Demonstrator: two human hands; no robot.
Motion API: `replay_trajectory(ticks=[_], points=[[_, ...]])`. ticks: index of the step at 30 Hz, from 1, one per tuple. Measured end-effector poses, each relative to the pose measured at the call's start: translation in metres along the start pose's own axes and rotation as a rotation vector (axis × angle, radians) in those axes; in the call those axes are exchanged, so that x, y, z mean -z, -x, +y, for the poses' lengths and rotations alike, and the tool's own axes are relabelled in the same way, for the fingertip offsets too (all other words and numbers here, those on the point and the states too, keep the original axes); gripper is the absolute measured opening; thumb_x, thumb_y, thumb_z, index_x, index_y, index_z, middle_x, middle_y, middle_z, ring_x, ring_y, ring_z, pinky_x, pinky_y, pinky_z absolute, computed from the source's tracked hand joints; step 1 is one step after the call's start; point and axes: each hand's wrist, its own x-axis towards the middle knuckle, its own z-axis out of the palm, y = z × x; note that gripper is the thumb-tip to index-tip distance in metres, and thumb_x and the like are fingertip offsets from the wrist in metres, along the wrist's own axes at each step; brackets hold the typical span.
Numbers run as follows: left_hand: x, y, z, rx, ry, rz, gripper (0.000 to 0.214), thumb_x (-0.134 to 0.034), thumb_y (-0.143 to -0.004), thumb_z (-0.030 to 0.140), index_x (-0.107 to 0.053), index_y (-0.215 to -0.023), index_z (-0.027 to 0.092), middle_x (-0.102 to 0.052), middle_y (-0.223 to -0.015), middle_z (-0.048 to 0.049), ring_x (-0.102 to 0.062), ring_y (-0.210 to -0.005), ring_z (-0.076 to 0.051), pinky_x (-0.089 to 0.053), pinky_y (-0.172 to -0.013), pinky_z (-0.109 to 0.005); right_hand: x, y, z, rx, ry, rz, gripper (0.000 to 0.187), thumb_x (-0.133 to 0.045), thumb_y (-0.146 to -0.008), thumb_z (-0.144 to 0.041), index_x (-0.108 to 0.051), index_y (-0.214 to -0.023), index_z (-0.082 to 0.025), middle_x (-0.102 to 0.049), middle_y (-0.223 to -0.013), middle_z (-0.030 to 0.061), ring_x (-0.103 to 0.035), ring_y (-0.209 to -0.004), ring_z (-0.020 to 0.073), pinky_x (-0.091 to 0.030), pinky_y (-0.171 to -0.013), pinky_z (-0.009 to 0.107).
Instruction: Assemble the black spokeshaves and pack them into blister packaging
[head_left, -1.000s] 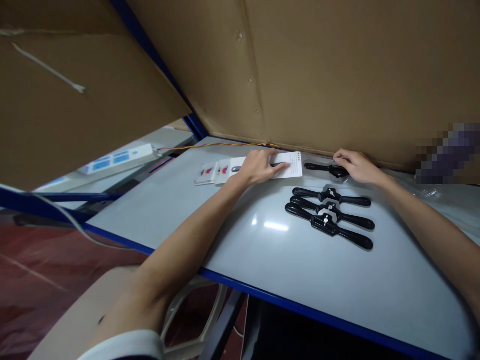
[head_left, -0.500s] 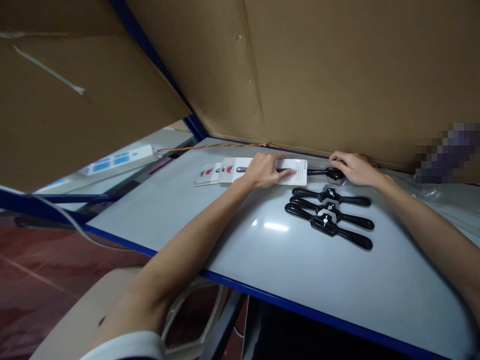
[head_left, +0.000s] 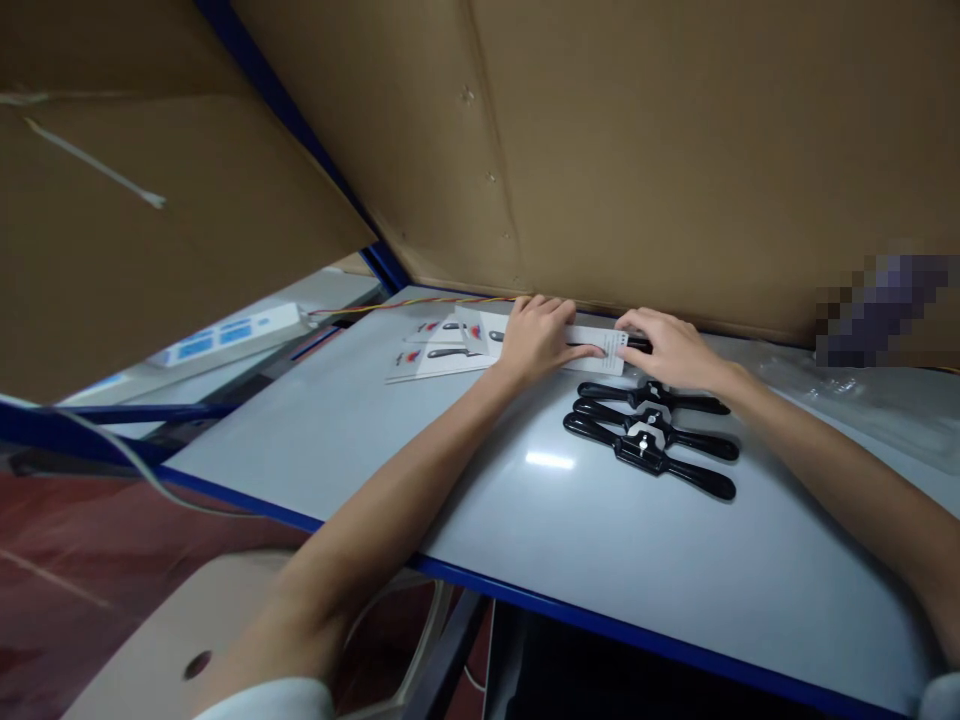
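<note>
My left hand point(head_left: 541, 338) is closed over a white printed packaging card point(head_left: 613, 352), its thumb lying along the front. At the card's right end, my right hand point(head_left: 667, 345) curls its fingers around a black spokeshave point(head_left: 639, 343), mostly hidden by the hand and the card. More white printed cards point(head_left: 435, 365) lie partly overlapped to the left of my left hand. In front of my right hand, three black spokeshaves lie side by side; the nearest spokeshave point(head_left: 643, 450) shows its metal blade and screw.
The grey tabletop point(head_left: 480, 500) has a blue edge. A tall cardboard panel point(head_left: 637, 150) stands behind it. Crumpled clear plastic point(head_left: 840, 385) lies at the right. On the left are a power strip point(head_left: 232, 335) and a beige chair point(head_left: 180, 640). A red-yellow wire point(head_left: 420, 302) runs along the back.
My right hand has moved left to the card's end, and less of the spokeshave there shows. The cards at the left have shifted and fanned apart. The three spokeshaves stay in place.
</note>
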Motion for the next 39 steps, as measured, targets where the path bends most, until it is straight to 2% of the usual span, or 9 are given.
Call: replay_trajectory(ticks=[6, 10, 15, 19, 22, 26, 32, 35, 39], points=[[-0.006, 0.003, 0.026, -0.121, -0.052, 0.013, 0.067, -0.053, -0.089, 0.085, -0.071, -0.098, 0.022, -0.071, -0.103, -0.0168, -0.057, -0.111, -0.039, -0.039, -0.102, -0.053, -0.002, 0.001, -0.011, -0.182, 0.120, -0.035, 0.033, -0.067, -0.096, -0.051, -0.073, -0.119, -0.028, -0.078, -0.121, 0.0104, -0.070, -0.110, 0.0336, -0.049, -0.086, 0.042], [-0.003, 0.009, 0.012, -0.199, -0.050, 0.063, 0.068, -0.050, -0.090, 0.083, -0.072, -0.111, 0.022, -0.072, -0.107, -0.0159, -0.059, -0.110, -0.037, -0.040, -0.103, -0.052, 0.001, -0.001, 0.001, -0.222, 0.169, -0.113, 0.041, -0.065, -0.096, -0.062, -0.079, -0.094, -0.024, -0.079, -0.093, 0.0094, -0.071, -0.093, 0.0293, -0.044, -0.074, 0.035], [0.006, 0.010, -0.041, 0.060, 0.175, 0.261, 0.067, -0.055, -0.091, 0.074, -0.065, -0.129, 0.020, -0.071, -0.123, -0.0158, -0.062, -0.118, -0.036, -0.042, -0.108, -0.052, 0.020, -0.005, 0.028, -0.069, -0.045, -0.210, 0.039, -0.069, -0.091, -0.052, -0.083, -0.100, -0.017, -0.080, -0.096, 0.0077, -0.069, -0.087, 0.0238, -0.046, -0.077, 0.033], [0.005, 0.007, -0.062, 0.284, 0.791, 0.190, 0.081, -0.067, -0.079, 0.076, -0.060, -0.136, 0.019, -0.077, -0.108, -0.0109, -0.071, -0.100, -0.031, -0.056, -0.089, -0.043, 0.034, -0.004, 0.037, -0.003, -0.130, -0.205, 0.036, -0.069, -0.088, -0.040, -0.084, -0.111, -0.016, -0.081, -0.111, 0.0094, -0.070, -0.090, 0.0238, -0.049, -0.080, 0.034], [0.005, 0.008, -0.060, 0.357, 1.184, -0.017, 0.082, -0.084, -0.063, 0.070, -0.070, -0.125, 0.019, -0.078, -0.091, -0.0073, -0.073, -0.080, -0.026, -0.058, -0.070, -0.035, 0.040, -0.002, 0.034, -0.022, -0.103, -0.164, 0.034, -0.068, -0.087, -0.033, -0.083, -0.114, -0.019, -0.082, -0.115, 0.0081, -0.072, -0.095, 0.0242, -0.051, -0.084, 0.035], [0.008, 0.012, -0.051, 0.436, 1.285, -0.222, 0.066, -0.100, -0.043, 0.045, -0.078, -0.098, 0.015, -0.077, -0.078, -0.0059, -0.071, -0.069, -0.021, -0.057, -0.065, -0.031, 0.047, 0.000, 0.034, -0.074, -0.069, -0.157, 0.033, -0.071, -0.085, -0.034, -0.083, -0.113, -0.020, -0.083, -0.111, 0.0074, -0.073, -0.094, 0.0250, -0.053, -0.085, 0.036], [0.013, 0.007, -0.049, 0.429, 1.140, -0.003, 0.052, -0.098, -0.044, 0.043, -0.077, -0.084, 0.016, -0.073, -0.071, -0.0017, -0.065, -0.065, -0.016, -0.051, -0.060, -0.026, 0.065, 0.009, 0.065, -0.303, -0.040, -0.409, 0.044, -0.069, -0.087, -0.065, -0.083, -0.094, -0.023, -0.082, -0.103, 0.0098, -0.075, -0.085, 0.0279, -0.058, -0.073, 0.040], [0.017, 0.004, -0.054, 0.459, 1.150, 0.081, 0.053, -0.098, -0.042, 0.043, -0.076, -0.081, 0.016, -0.072, -0.071, -0.0015, -0.063, -0.064, -0.016, -0.049, -0.059, -0.026, 0.066, 0.015, 0.078, -0.413, -0.292, -0.366, 0.044, -0.065, -0.091, -0.063, -0.080, -0.107, -0.025, -0.078, -0.124, 0.0119, -0.077, -0.088, 0.0283, -0.062, -0.066, 0.040], [0.014, 0.003, -0.051, 0.510, 1.253, 0.082, 0.058, -0.100, -0.036, 0.044, -0.069, -0.077, 0.017, -0.066, -0.066, 0.0010, -0.058, -0.059, -0.014, -0.044, -0.056, -0.025, 0.059, 0.018, 0.073, -0.421, -0.498, -0.276, 0.040, -0.069, -0.091, -0.056, -0.075, -0.117, -0.027, -0.071, -0.140, 0.0118, -0.078, -0.091, 0.0275, -0.065, -0.063, 0.038]])
